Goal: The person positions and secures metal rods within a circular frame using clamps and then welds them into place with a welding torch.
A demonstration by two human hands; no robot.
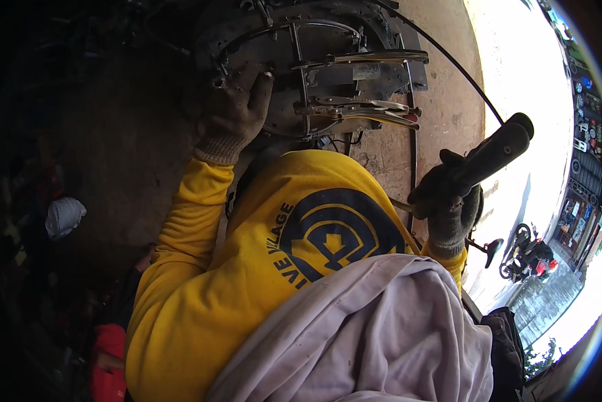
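My left hand [233, 114], in a dirty knit glove, lies at the left side of a round metal frame [322, 25]. Its thumb stands apart from the fingers, which are dark and partly hidden near the rim. My right hand [446, 218], also gloved, is closed around a black corded hand tool [495, 151] with a thick cylindrical body; its exact kind is unclear. Two locking pliers, one upper [358, 60] and one lower [364, 110], grip a straight metal bar [299, 74] that crosses the frame.
Under the frame lies a dark metal plate [418, 74]. A black cable [441, 50] arcs toward the tool. Beyond the brown floor [448, 100], a motorcycle [529, 254] stands on bright ground at right. A white bundle [65, 218] and red cloth [108, 355] are at left.
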